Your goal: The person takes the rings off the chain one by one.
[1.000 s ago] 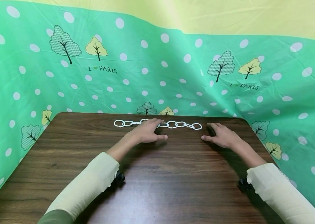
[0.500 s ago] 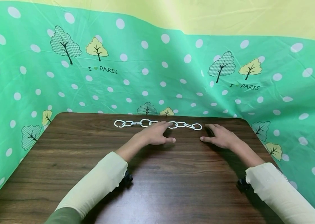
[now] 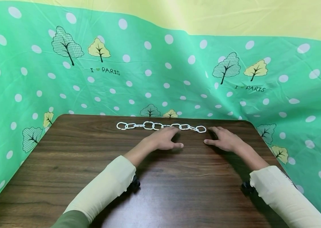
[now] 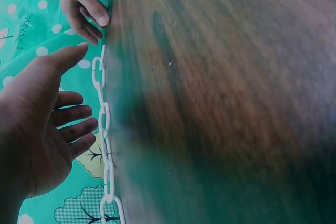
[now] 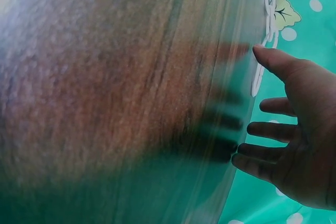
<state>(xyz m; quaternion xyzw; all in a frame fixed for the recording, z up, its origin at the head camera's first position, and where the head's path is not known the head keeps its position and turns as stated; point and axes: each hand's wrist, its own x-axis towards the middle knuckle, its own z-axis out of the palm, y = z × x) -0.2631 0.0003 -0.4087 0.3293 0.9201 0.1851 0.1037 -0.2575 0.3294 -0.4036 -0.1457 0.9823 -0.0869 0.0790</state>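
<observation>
A white chain [image 3: 148, 125] of several linked oval rings lies stretched out along the far side of the table, some of its middle links partly hidden behind my left hand [image 3: 164, 138]. That hand hovers in front of the chain, fingers extended and thumb apart, holding nothing. Just beyond the chain's right end is my right hand [image 3: 225, 139], its fingers spread and likewise holding nothing. In the left wrist view the chain [image 4: 106, 124] runs past the left fingertips. The right wrist view shows the chain's end link [image 5: 256, 81] near the right thumb.
The dark wooden table [image 3: 177, 190] has rounded far corners. Behind it and at its sides hangs a green dotted cloth [image 3: 137, 76] with printed trees. A small black device [image 3: 134, 184] sits under the left cuff, another black device [image 3: 247, 188] under the right.
My left hand has moved right and slightly nearer along the chain, uncovering some left-middle links. The right hand has barely shifted. The chain lies as before.
</observation>
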